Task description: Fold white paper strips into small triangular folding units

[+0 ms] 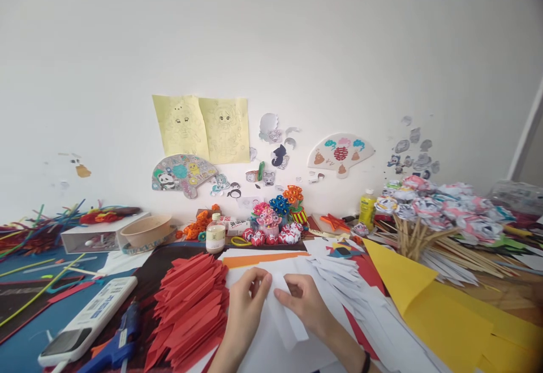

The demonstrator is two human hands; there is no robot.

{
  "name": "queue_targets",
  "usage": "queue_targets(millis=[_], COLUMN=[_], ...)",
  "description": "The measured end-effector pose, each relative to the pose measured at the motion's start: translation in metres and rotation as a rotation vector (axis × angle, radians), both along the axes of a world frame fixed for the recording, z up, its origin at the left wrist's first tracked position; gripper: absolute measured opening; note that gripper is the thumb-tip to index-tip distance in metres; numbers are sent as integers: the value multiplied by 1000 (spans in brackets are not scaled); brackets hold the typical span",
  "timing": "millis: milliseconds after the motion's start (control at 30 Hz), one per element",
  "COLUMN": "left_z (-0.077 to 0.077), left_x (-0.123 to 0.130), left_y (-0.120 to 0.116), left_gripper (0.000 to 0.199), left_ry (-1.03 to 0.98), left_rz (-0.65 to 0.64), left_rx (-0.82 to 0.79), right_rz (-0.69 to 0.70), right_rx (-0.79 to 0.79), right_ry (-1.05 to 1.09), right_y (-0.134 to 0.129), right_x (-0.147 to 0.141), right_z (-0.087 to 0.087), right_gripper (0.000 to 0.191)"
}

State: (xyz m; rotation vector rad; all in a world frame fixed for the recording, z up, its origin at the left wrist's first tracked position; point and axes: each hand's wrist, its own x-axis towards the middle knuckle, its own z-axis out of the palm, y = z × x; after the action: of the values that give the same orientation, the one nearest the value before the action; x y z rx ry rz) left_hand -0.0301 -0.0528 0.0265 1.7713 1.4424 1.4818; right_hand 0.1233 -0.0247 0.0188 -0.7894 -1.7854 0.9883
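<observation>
A folded strip of white paper slants between my two hands, above white sheets on the table. My left hand pinches its upper left edge between thumb and fingers. From the other side, my right hand grips the strip's upper right part, thumb on the near face. Left of my left hand lies a thick heap of folded red paper strips. Beyond my right hand, loose white paper strips spread over the sheets.
A blue glue gun and a white power strip lie at left. Yellow paper covers the right side. Paper flowers on sticks stand back right. A small bottle and colourful flower crafts line the wall.
</observation>
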Motion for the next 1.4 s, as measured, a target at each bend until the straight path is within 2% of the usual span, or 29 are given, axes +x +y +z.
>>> queue_targets(millis=[167, 400, 533, 667, 833, 933, 1000, 1100, 1167, 1233, 1267, 1333, 1400], left_z=[3, -1, -5, -2, 3, 2, 1, -2, -7, -13, -16, -22, -23], left_x=[-1, 0, 1, -1, -5, -5, -5, -3, -1, 3, 4, 6, 7], left_y=[1, -1, -1, 0, 1, 2, 3, 7, 11, 15, 17, 18, 17], left_gripper=[31, 26, 30, 36, 27, 25, 26, 29, 33, 39, 41, 42, 39], left_ry=[10, 198, 166, 112, 89, 29, -74, -285, -416, -504, -527, -509, -430], left_rz=[-48, -19, -21, -67, -118, -97, -93, -131, -177, -222, -229, -216, -193], left_rx=[-5, 55, 68, 15, 17, 8, -14, -72, -114, -151, -167, -184, -157], right_rz=[-13, -17, -26, -16, -16, -90, -202, -347, -226, -6, 50, 66, 15], right_rx=[9, 20, 25, 16, 39, 86, 66, -74, -212, -284, -280, -243, -204], right_ry=[-9, 2, -8, -2, -26, -45, -13, 110, 196, 208, 214, 218, 212], right_y=[1, 5, 5, 5, 4, 6, 11, 20, 23, 21, 20, 16, 15], right_x=[1, 3, 2, 2, 4, 6, 9, 11, 9, 4, 2, -1, -1], right_z=[0, -3, -2, -1, 1, 3, 2, -4, -9, -13, -14, -14, -13], right_gripper=[42, 41, 43, 44, 43, 28, 19, 49, 55, 45, 41, 38, 40])
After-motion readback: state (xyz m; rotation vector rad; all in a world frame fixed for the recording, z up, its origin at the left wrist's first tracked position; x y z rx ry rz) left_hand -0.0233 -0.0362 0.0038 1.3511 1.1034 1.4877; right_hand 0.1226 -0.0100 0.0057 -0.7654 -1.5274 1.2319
